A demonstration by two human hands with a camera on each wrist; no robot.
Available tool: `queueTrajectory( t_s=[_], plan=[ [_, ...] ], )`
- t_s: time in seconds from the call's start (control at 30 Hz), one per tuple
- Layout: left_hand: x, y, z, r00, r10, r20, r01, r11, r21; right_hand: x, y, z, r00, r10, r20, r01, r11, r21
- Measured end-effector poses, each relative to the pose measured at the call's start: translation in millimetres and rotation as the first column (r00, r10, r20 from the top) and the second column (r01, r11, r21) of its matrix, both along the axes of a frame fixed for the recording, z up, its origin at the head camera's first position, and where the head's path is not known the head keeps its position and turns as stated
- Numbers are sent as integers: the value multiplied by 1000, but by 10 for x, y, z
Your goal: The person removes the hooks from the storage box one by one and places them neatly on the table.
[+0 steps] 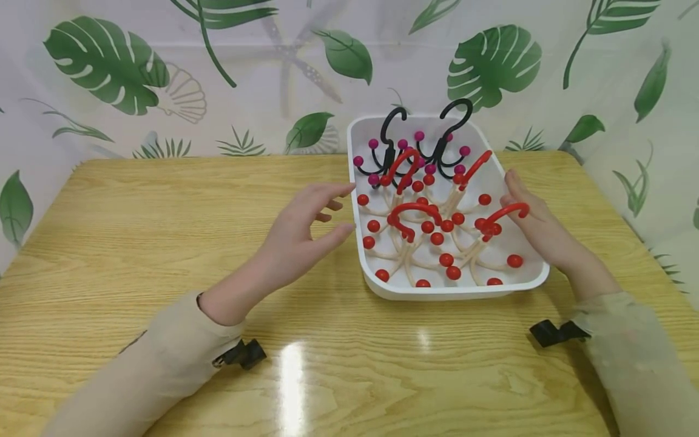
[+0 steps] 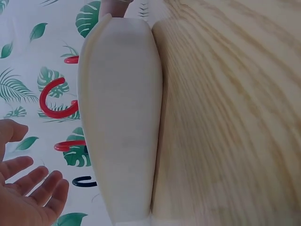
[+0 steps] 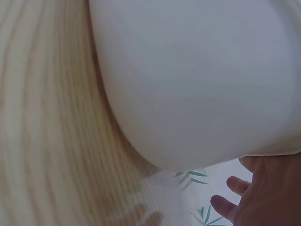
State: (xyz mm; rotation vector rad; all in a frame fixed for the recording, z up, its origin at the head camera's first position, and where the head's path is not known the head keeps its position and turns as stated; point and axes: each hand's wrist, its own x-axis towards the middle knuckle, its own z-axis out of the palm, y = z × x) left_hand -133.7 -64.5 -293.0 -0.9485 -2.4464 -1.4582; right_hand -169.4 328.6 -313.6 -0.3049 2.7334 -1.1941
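Note:
A white plastic tub [image 1: 455, 291] stands on the table, holding several multi-prong hanging hooks. Toward its far end are two black hooks [image 1: 440, 149] with magenta ball tips. Nearer lie several beige hooks [image 1: 408, 258] with red curved tops and red ball tips. My left hand [image 1: 292, 237] is beside the tub's left wall, fingers loosely bent and thumb apart; in the left wrist view the hand [image 2: 30, 195] holds nothing. Along the tub's right side is my right hand [image 1: 537, 227], its fingers extended; in the right wrist view the hand [image 3: 270, 193] lies against the rim.
The tub rests on a wood-grain table [image 1: 164, 243], toward its far right. Behind the table hangs a white cloth [image 1: 246, 79] printed with green leaves. A black wrist mount [image 1: 246, 354] sits on the left sleeve, another mount [image 1: 557, 332] on the right.

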Motion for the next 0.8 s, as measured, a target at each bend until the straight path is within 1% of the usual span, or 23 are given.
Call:
queueTrajectory(
  t_s=[0.13,0.27,0.33,0.57,0.67,0.8],
  plan=[
    [-20,85,2,1000,-18,-2,18,1000,7,-5,12,-9,1000,-3,-2,3,1000,8],
    [-27,178,14,999,-46,16,45,997,59,-4,7,-5,1000,-4,7,4,1000,8],
    [-29,227,25,998,-58,39,55,995,84,1,11,-8,1000,-4,8,4,1000,6],
    [-49,383,48,991,-61,116,48,992,114,22,14,-9,1000,-4,3,4,1000,-4],
    [-63,431,48,988,-67,136,48,989,137,9,11,-4,1000,-8,12,8,1000,-3],
    [-90,485,39,985,-67,157,45,990,137,-6,15,-9,1000,-6,14,6,1000,-5]
  ],
)
